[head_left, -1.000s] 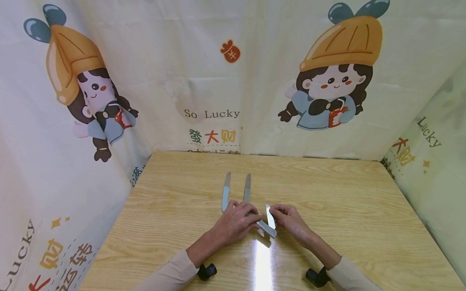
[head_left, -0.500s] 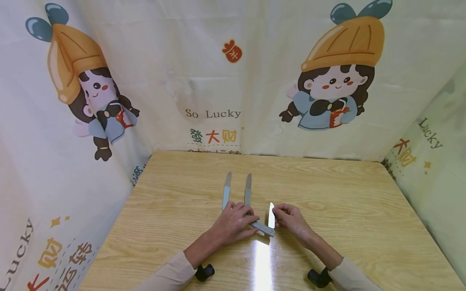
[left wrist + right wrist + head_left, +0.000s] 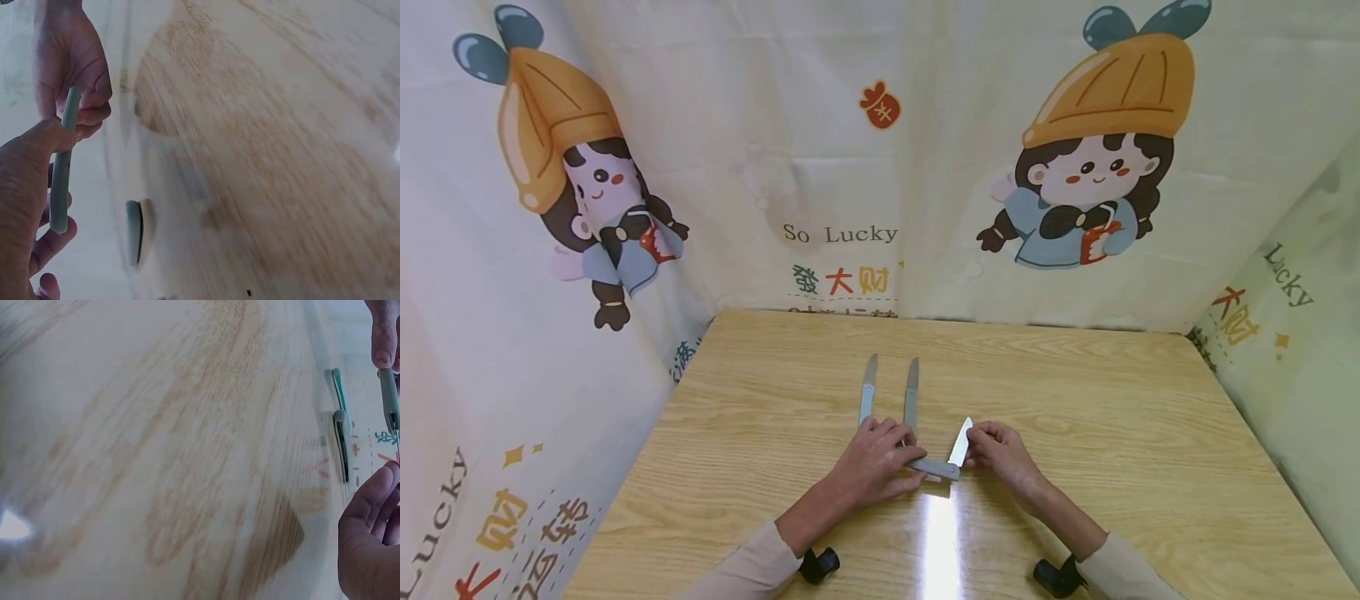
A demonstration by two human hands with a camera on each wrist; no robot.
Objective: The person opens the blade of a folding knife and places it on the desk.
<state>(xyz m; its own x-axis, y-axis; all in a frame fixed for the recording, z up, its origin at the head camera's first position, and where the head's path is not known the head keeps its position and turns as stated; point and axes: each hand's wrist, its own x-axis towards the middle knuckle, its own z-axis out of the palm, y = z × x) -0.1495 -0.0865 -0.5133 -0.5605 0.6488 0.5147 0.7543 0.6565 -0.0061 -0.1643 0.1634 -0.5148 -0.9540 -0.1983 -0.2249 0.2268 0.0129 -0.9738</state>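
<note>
My left hand [image 3: 872,462] grips the grey handle [image 3: 936,468] of a folding knife, held just above the table. Its bright blade [image 3: 960,442] stands out at an angle from the handle's right end. Beside it, my right hand [image 3: 1003,457] pinches the blade between thumb and fingers. In the left wrist view the handle [image 3: 61,181] lies between thumb and fingers; the right wrist view shows the handle's end [image 3: 389,397] close to the right fingertips. Beyond the left hand lie a light blue folding knife [image 3: 867,392] and a grey one [image 3: 912,392], blades out, their lower ends partly hidden.
The wooden table [image 3: 1075,375] runs back to a printed curtain [image 3: 955,208], which also hangs at both sides. A bright light reflection [image 3: 942,542] lies on the near tabletop. Black wrist cameras [image 3: 820,565] are strapped to both wrists.
The blade has swung from leaning left, through upright, to leaning right, widening its angle with the handle. The handle has become more level. Both hands keep their hold.
</note>
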